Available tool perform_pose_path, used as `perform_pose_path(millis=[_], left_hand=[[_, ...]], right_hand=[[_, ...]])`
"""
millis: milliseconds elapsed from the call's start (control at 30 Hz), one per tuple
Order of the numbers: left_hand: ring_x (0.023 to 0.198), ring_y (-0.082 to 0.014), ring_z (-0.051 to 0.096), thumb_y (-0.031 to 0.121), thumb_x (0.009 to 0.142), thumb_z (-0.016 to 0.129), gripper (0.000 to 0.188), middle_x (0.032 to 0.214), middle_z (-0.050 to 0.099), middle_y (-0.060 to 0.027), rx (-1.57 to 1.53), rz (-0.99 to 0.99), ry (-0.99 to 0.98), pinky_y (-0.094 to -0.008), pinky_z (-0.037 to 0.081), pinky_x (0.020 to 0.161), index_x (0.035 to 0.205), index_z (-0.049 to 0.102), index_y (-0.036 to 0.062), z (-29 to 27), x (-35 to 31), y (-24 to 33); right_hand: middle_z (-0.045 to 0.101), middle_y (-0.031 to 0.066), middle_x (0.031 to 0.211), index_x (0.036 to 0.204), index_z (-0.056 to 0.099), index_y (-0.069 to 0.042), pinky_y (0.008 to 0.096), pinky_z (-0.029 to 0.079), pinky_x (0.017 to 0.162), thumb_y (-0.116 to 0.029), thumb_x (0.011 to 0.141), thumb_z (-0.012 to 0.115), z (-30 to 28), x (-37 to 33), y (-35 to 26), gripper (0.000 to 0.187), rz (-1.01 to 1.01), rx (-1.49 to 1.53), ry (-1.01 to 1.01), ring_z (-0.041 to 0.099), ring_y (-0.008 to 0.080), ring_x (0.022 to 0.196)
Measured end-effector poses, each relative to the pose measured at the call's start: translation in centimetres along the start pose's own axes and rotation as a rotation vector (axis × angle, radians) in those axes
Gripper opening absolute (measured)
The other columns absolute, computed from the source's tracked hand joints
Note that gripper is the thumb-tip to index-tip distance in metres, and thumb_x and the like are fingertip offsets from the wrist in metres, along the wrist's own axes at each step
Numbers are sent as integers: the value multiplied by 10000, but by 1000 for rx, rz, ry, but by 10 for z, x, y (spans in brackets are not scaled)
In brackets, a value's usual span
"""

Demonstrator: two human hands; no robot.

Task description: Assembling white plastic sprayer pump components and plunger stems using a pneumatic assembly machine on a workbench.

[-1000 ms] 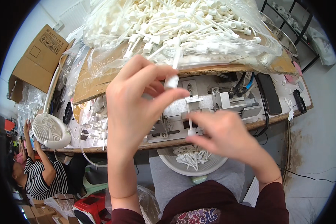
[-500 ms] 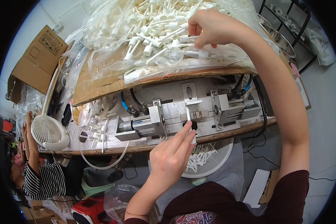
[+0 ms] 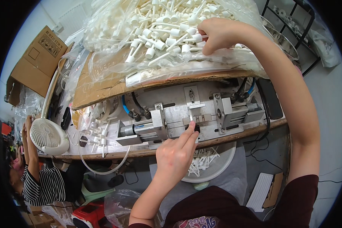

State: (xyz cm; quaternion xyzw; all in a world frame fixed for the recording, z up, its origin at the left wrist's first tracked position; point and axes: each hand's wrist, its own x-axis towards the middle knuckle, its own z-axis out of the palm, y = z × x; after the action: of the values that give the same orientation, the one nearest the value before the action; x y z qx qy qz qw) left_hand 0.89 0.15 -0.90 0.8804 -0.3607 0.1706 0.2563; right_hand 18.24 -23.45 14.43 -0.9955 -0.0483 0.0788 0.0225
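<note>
My left hand (image 3: 175, 155) reaches over the near edge of the bench, its fingers together. Its fingertips press on a slim white plastic piece (image 3: 192, 113) in the small metal holder of a bench fixture (image 3: 197, 118). Part of that piece lies hidden under the fingers. At the front right of a large heap of white capped plastic stems (image 3: 167, 32), my right hand (image 3: 220, 35) pinches a capped stem (image 3: 195, 38) between thumb and fingers. Its far end is covered by the hand.
Pneumatic cylinders flank the holder, a left one (image 3: 142, 128) and a right one (image 3: 239, 112). A white basket (image 3: 228, 161) of cut stems sits below the bench edge. At left stand a white fan (image 3: 49, 136) and a carton (image 3: 38, 60); a person in a striped top (image 3: 45, 184) works there.
My right hand has shifted slightly right and down within the heap, and nearby stems have moved. My left fingertips remain at the holder, slightly farther up along the white piece.
</note>
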Motion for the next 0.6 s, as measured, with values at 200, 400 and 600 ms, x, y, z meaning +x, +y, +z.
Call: perform_pose_path(millis=[200, 400, 600], left_hand=[[547, -185, 598, 120, 730, 808, 311, 1221, 711, -26, -6, -12, -10, -281, 496, 549, 1033, 746, 92, -1, 0, 1], [567, -193, 623, 106, 730, 804, 303, 1207, 716, -45, -35, 4, -7, -286, 506, 550, 1026, 745, 76, -1, 0, -1], [602, -199, 670, 112, 769, 774, 290, 1231, 694, -119, -115, 62, -10, -304, 536, 586, 1041, 725, 25, -1, -4, -7]], right_hand=[[645, 90, 748, 851, 618, 49, 296, 478, 548, -98, 674, 715, 2, 0, 30, 250, -152, 68, 201, 603, 185, 613], [649, 8, 780, 991, 699, 15, 250, 458, 585, -116, 812, 735, -10, -38, 66, 225, -138, 731, 438, 577, 59, 647], [651, -16, 826, 1061, 720, -8, 214, 461, 711, -190, 879, 754, -6, -57, 86, 259, -112, 1001, 719, 584, 49, 719]])
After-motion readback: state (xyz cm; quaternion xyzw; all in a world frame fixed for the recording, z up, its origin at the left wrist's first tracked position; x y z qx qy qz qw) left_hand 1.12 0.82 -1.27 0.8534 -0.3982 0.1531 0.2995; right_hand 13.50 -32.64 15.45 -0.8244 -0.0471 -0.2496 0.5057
